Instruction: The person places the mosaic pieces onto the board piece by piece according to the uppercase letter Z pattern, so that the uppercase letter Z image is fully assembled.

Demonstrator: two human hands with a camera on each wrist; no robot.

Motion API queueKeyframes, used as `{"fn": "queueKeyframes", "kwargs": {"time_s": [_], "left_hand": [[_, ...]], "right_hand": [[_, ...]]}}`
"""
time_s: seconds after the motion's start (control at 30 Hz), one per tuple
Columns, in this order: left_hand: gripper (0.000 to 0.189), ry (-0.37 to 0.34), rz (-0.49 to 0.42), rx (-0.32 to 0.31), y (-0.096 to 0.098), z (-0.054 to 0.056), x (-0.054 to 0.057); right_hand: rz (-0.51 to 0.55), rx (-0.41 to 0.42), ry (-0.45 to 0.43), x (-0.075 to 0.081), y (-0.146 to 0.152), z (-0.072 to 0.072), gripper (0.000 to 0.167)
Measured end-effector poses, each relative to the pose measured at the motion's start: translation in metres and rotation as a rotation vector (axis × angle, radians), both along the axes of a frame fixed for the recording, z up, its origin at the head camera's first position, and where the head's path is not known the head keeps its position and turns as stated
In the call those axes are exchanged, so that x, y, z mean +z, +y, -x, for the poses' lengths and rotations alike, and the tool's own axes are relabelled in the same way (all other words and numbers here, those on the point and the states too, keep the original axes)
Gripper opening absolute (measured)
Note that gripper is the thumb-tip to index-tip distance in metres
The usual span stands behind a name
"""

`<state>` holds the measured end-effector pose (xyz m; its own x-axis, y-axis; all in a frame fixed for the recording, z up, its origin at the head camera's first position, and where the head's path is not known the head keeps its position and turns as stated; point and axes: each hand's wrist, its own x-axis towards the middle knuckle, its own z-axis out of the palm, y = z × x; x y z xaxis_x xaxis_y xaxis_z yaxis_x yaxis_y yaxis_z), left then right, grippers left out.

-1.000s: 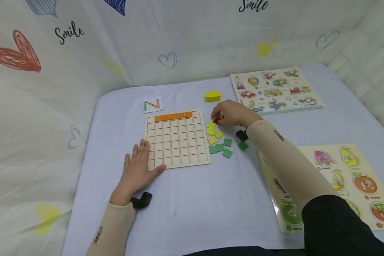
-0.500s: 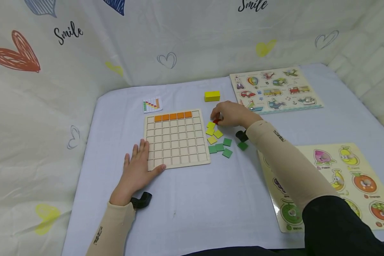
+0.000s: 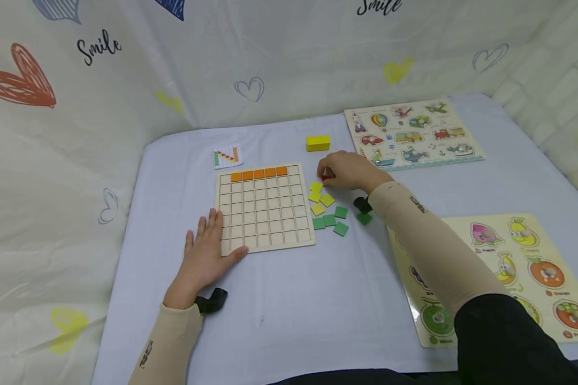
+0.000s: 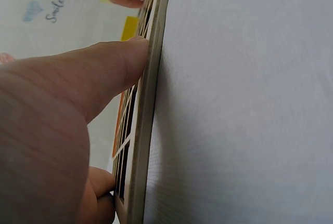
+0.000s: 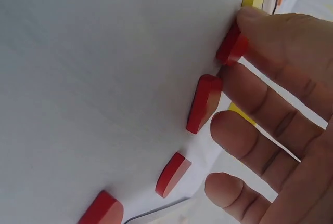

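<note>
Right hand (image 3: 350, 170) pinches red tile (image 5: 232, 44) at grid board's (image 3: 274, 215) two o'clock; edge grip probably best. Left hand (image 3: 203, 263), fingers spread, touches board at eight o'clock.

A table draped in white cloth (image 3: 279, 321) carries a square, pale wooden grid board (image 3: 262, 217), lying flat. Just beyond lies a small white card with a coloured chart (image 3: 227, 156). To the board's right sit a yellow rectangular block (image 3: 318, 143), small red pieces (image 5: 204, 104), four yellow square tiles (image 3: 327, 200) and five green square tiles (image 3: 340, 229) (one apart), then a cream vehicle-picture board (image 3: 428, 138) and a pale-yellow fruit-picture board (image 3: 520, 254).
</note>
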<state>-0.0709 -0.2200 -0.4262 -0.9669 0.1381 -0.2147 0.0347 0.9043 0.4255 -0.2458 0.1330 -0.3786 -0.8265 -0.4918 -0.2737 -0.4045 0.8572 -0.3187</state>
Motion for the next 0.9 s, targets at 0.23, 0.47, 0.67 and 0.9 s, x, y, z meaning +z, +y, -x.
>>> {"fn": "queueKeyframes", "kwargs": {"time_s": [0.23, 0.47, 0.67, 0.9], "left_hand": [[0.111, -0.006, 0.004, -0.004, 0.0006, 0.0, 0.0004], [0.111, -0.004, 0.003, -0.005, -0.0006, 0.0, 0.002], [0.111, -0.003, 0.0, -0.006, -0.0011, 0.0, 0.001], [0.112, -0.004, 0.001, -0.004, -0.0007, -0.0002, 0.0012]], "right_hand": [[-0.006, -0.016, -0.048, 0.0005, 0.0046, -0.002, 0.024], [0.029, -0.006, -0.103, 0.0034, 0.0085, -0.002, 0.024], [0.033, -0.021, -0.111, 0.0036, 0.008, -0.0019, 0.022], [0.03, -0.014, -0.106, 0.0029, 0.0071, -0.0011, 0.022]]}}
